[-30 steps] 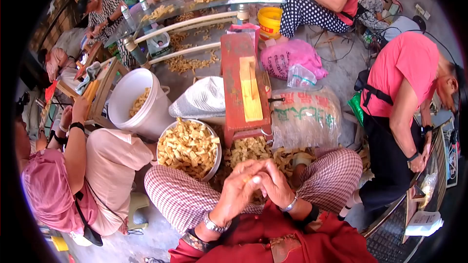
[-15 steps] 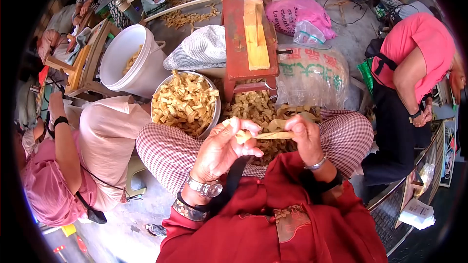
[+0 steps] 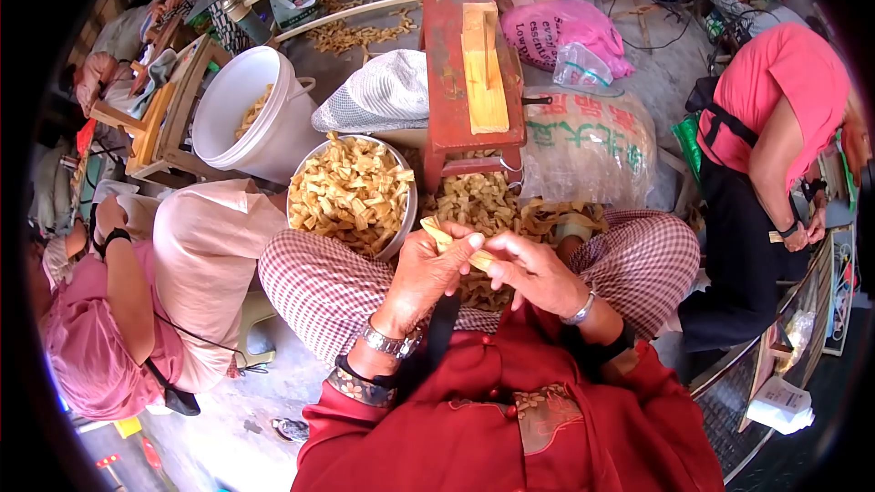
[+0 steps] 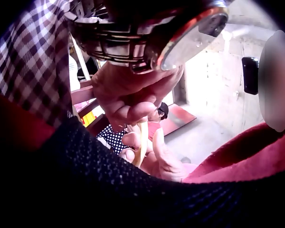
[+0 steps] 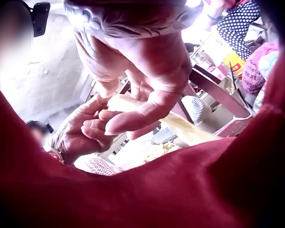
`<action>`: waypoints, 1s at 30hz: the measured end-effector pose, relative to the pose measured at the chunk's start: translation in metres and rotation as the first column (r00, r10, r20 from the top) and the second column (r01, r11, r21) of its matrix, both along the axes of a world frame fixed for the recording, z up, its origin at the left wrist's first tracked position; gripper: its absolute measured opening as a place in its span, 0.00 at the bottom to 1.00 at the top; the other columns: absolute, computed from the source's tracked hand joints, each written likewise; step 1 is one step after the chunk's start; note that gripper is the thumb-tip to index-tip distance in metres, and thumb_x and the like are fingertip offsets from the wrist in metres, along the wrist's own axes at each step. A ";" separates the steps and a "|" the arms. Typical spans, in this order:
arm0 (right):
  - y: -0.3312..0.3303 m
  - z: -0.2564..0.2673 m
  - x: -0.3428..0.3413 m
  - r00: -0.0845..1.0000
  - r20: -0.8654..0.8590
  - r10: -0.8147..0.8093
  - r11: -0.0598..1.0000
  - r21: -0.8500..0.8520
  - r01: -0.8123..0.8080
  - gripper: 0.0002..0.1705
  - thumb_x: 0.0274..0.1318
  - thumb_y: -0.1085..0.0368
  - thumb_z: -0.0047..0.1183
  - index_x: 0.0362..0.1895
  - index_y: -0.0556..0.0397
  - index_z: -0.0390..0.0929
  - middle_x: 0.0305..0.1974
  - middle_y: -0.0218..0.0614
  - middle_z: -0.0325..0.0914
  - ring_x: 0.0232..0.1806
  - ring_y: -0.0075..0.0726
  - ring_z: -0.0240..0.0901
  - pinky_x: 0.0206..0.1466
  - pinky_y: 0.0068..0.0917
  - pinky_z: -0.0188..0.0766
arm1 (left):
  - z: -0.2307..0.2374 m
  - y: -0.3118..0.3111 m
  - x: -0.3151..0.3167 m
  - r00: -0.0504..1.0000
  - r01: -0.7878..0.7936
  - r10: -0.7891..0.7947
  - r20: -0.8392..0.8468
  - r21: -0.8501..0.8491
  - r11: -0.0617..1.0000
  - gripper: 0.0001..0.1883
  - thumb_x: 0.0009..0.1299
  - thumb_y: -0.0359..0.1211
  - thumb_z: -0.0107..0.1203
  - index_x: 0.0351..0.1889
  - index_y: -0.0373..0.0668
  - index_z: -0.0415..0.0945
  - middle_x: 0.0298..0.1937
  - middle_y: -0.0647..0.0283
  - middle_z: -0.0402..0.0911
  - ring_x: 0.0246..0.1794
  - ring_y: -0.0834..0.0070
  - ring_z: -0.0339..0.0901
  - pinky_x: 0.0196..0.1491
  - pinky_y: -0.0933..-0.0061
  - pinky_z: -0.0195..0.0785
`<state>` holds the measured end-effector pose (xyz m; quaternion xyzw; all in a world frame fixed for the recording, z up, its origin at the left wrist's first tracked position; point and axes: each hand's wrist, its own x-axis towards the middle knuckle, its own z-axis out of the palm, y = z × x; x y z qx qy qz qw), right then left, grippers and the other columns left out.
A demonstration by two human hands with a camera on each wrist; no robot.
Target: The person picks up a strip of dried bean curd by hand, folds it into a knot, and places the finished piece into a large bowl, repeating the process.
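In the head view, a narrow yellow folded strip [image 3: 447, 236] slants between the two hands, above the lap. My left hand [image 3: 421, 275] grips it between thumb and fingers, and its left end sticks out past them. The right hand [image 3: 540, 275] holds the right end with bent fingers. The left wrist view shows the strip [image 4: 143, 145] running from one hand's fingertips to the other's. A pale length of strip [image 5: 187, 129] trails beyond the right hand in the right wrist view. Just past the hands lies a heap of similar folded pieces [image 3: 474, 200].
A metal basin [image 3: 413, 205] full of yellow pieces stands beside the left knee. Ahead is a red bench [image 3: 447, 55] carrying a wooden block [image 3: 488, 100]. A white bucket [image 3: 223, 118] and a clear printed sack [image 3: 592, 155] flank it. People sit at both sides.
The hands were clasped together, then held a strip stretched level between them. Now they are closer, with the strip slanted and the left hand wrapped over it. The head view has tilted downward.
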<state>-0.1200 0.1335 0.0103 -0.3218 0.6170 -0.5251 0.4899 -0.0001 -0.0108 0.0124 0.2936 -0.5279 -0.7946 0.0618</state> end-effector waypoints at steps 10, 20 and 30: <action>-0.022 0.040 -0.040 0.799 -0.601 -0.041 0.985 -0.158 -0.069 0.18 0.63 0.55 0.47 0.28 0.58 0.72 0.18 0.38 0.69 0.19 0.31 0.66 0.25 0.29 0.62 | 0.032 -0.041 -0.016 0.951 -0.141 0.161 -0.265 0.091 0.986 0.03 0.69 0.27 0.53 0.31 0.42 0.73 0.21 0.74 0.67 0.17 0.88 0.59 0.18 0.86 0.56; -0.088 0.085 -0.155 0.267 -0.949 -0.168 0.985 -0.174 0.003 0.11 0.63 0.59 0.42 0.33 0.53 0.67 0.21 0.47 0.69 0.27 0.58 0.69 0.28 0.46 0.61 | 0.068 -0.101 -0.142 0.915 -0.175 0.090 -0.392 -0.188 0.966 0.03 0.67 0.27 0.51 0.32 0.41 0.74 0.18 0.72 0.71 0.14 0.86 0.65 0.18 0.84 0.58; -0.116 0.012 -0.176 0.133 -0.990 -0.048 0.993 -0.033 0.111 0.03 0.56 0.66 0.43 0.33 0.51 0.66 0.21 0.47 0.71 0.26 0.58 0.71 0.27 0.49 0.63 | -0.002 -0.139 -0.164 0.971 -0.234 0.172 -0.163 -0.544 0.806 0.07 0.67 0.31 0.52 0.28 0.40 0.75 0.19 0.73 0.71 0.16 0.89 0.64 0.17 0.84 0.58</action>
